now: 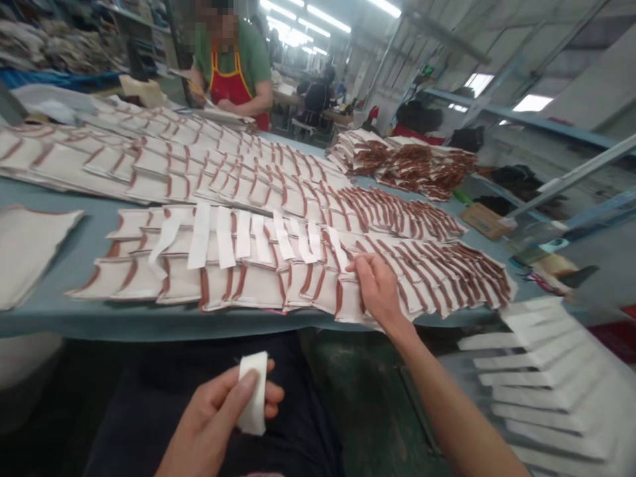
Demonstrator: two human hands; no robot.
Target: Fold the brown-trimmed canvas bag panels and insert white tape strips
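Observation:
In my left hand (218, 411), low in front of my lap, a small white bundle of fabric strips (254, 394) is pinched under the thumb. Over the table my right hand (377, 288) has its fingers closed at the lower end of a white fabric strip (338, 246), which lies across overlapping cream fabric pieces (318, 285) with brown edging. Leftward from it, several more white strips (226, 237) lie spaced along the same row. One strip (163, 242) at the left end is twisted.
Further rows of cream pieces (173, 165) cover the blue-grey table (149, 323). A tall stack (407, 162) stands at the back right, and a flat cream piece (30, 252) lies left. White strips (517, 377) hang at lower right. A person in a red apron (231, 83) works across the table.

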